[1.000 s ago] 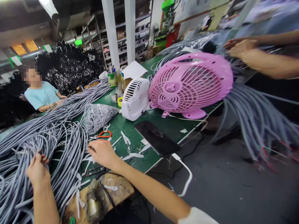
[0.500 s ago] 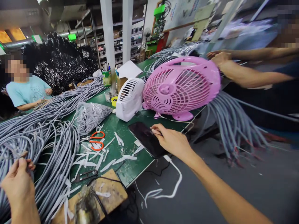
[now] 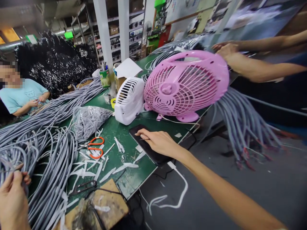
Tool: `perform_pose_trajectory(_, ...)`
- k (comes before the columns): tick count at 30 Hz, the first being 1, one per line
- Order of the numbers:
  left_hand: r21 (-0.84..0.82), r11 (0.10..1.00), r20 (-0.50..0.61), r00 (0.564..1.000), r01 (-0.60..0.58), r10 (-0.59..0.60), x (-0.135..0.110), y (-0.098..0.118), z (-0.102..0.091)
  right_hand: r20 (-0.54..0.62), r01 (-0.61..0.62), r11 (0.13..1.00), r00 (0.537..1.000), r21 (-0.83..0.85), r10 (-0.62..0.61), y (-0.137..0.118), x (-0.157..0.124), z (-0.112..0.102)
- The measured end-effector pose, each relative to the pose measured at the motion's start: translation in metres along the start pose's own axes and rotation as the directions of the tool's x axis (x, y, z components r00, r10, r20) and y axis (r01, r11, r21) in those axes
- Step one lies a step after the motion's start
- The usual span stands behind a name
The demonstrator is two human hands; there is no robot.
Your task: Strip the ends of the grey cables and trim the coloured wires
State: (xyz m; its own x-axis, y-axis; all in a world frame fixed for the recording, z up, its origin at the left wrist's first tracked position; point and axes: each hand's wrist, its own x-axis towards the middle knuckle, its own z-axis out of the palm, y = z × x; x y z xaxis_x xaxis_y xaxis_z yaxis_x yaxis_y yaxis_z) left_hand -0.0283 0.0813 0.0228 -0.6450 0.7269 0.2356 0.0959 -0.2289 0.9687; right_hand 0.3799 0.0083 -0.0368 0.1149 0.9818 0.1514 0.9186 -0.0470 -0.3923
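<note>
My left hand (image 3: 14,195) is at the lower left, its thumb and fingers pinched on a grey cable (image 3: 7,169) among the bundle. My right hand (image 3: 158,142) is over a black smartphone (image 3: 158,158) lying at the table's edge, its index finger reaching across the dark screen. The other fingers are curled in, and a thin bit shows beneath them, too small to name. A white charging cable (image 3: 183,182) runs from the phone's near end and hangs down. Orange-handled scissors (image 3: 96,147) lie between the hands, beside white strips (image 3: 105,174).
A pink fan (image 3: 184,86) and a small white fan (image 3: 129,100) stand beyond the phone. A plastic bag of small grey pieces (image 3: 90,123) and black snips (image 3: 83,187) are on the green table (image 3: 141,174). Two co-workers are across and at right; cable ends (image 3: 244,127) hang off the edge.
My right hand has moved left across the phone, and its index finger now stretches further over the screen. The view has shifted slightly. My left hand keeps its pinch.
</note>
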Motion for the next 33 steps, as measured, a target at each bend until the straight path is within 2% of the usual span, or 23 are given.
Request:
perform_pose_trajectory(3,0.02,1.0,-0.001,1.0,0.001,-0.001,0.002,-0.003,-0.001,0.001,-0.004,1.0,1.0,0.011,0.004,0.001,0.001,-0.001)
perform_pose_trajectory(10,0.033,0.999,0.008,1.0,0.008,-0.008,0.003,-0.004,-0.002,-0.095,-0.094,0.992,0.99,0.083,0.102,0.013,-0.004,-0.003)
perform_pose_trajectory(18,0.046,0.997,-0.003,0.998,0.06,-0.06,-0.002,0.0,0.003,-0.133,-0.109,0.983,0.983,0.148,0.129,0.016,-0.005,-0.003)
perform_pose_trajectory(25,0.094,0.994,0.01,0.999,0.049,-0.05,0.002,-0.005,0.0,-0.242,-0.264,0.956,0.926,0.128,0.288,0.028,-0.01,-0.001)
perform_pose_trajectory(28,0.092,0.994,0.012,0.998,0.063,-0.065,0.004,-0.006,0.0,-0.236,-0.288,0.945,0.918,0.153,0.318,0.034,-0.016,0.003)
perform_pose_trajectory(33,0.108,0.991,0.009,0.997,0.075,-0.077,0.006,-0.006,-0.001,-0.169,-0.266,0.933,0.935,0.245,0.311,0.036,-0.021,0.005)
